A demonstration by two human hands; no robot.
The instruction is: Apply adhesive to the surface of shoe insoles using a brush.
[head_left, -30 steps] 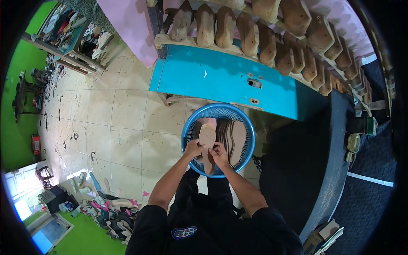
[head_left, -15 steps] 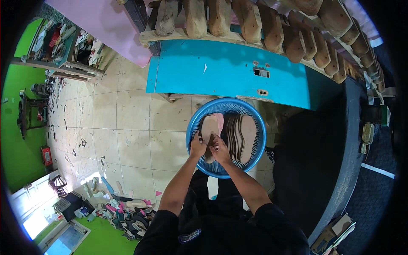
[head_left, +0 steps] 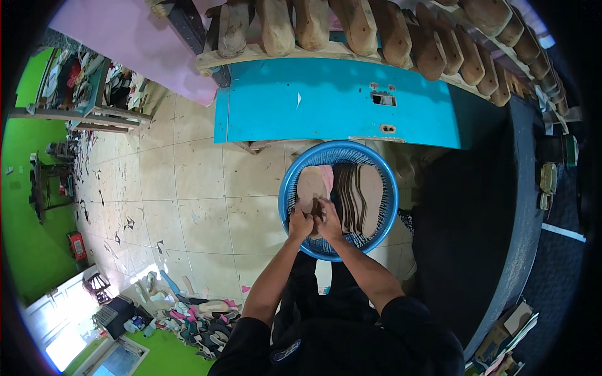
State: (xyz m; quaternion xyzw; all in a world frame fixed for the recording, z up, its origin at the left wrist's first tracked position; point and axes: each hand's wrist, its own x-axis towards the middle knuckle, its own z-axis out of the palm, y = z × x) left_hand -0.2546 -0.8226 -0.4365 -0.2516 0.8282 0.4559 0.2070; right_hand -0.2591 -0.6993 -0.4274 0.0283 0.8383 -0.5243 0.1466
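A round blue plastic basket (head_left: 285, 188) holds shoe insoles in front of me. On its left side lies a tan insole (head_left: 310, 182), with a pink piece (head_left: 327, 177) showing beside its upper edge. My left hand (head_left: 300, 222) has its fingers bent around the lower left part of this insole. Across from it, my right hand (head_left: 329, 222) grips the same insole's lower right side. Dark brown material shows between the two hands; its exact shape is partly hidden. To the right stands a row of tan insoles with dark edges (head_left: 370, 194), packed on edge.
Beyond the basket is a turquoise panel (head_left: 282, 94) under a rack of wooden shoe lasts (head_left: 313, 28). A black surface (head_left: 464, 232) lies to the right. A heap of shoe parts (head_left: 200, 326) rests at lower left, and dark scraps (head_left: 130, 222) litter the tiled floor.
The view has shifted slightly. My hands have drawn a little closer together over the lower part of the tan insole, which stays in the basket.
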